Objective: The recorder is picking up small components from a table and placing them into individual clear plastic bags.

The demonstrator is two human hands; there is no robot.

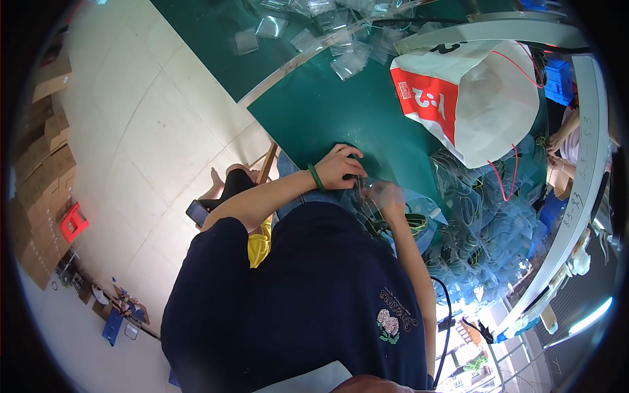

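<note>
My left hand [341, 168], with a green bangle at its wrist, is at the near edge of the green table [308, 118]. Its fingers are curled and closed at the mouth of a clear plastic bag [424, 204]. Close by on the right, my right hand [388, 198] pinches the same thin film, which partly veils its fingers. A dark coiled cable [415, 224] with a yellow-green tint lies under the film beside my right wrist. What exactly sits between the fingertips is too small to tell.
A large heap of bagged cables [475, 229] covers the right side. Behind it stands a white and red carrier bag [465, 98]. Small clear packets [350, 59] lie at the far side. A grey curved frame [570, 223] bounds the right. Someone holding a phone [197, 213] sits at left.
</note>
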